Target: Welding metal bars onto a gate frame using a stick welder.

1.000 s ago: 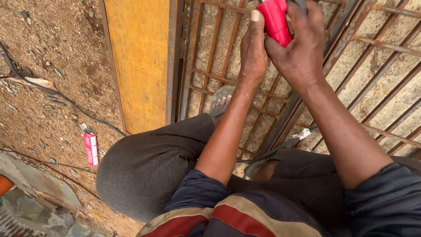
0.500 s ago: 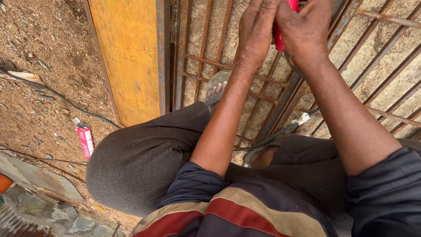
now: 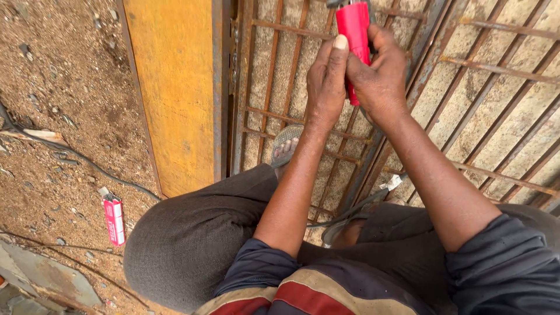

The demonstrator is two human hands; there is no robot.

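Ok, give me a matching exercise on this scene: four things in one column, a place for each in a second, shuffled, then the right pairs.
Things:
1. red tool
2. small red packet
3. yellow panel
4. sandalled foot

Places:
A. on the rusty metal grille, just left of the left forearm
B. gripped between the left hand and right hand
C. on the dirt, left of the knee
D. flat between the dirt and the grille

Pairs: 1-B, 2-C, 3-D, 4-A
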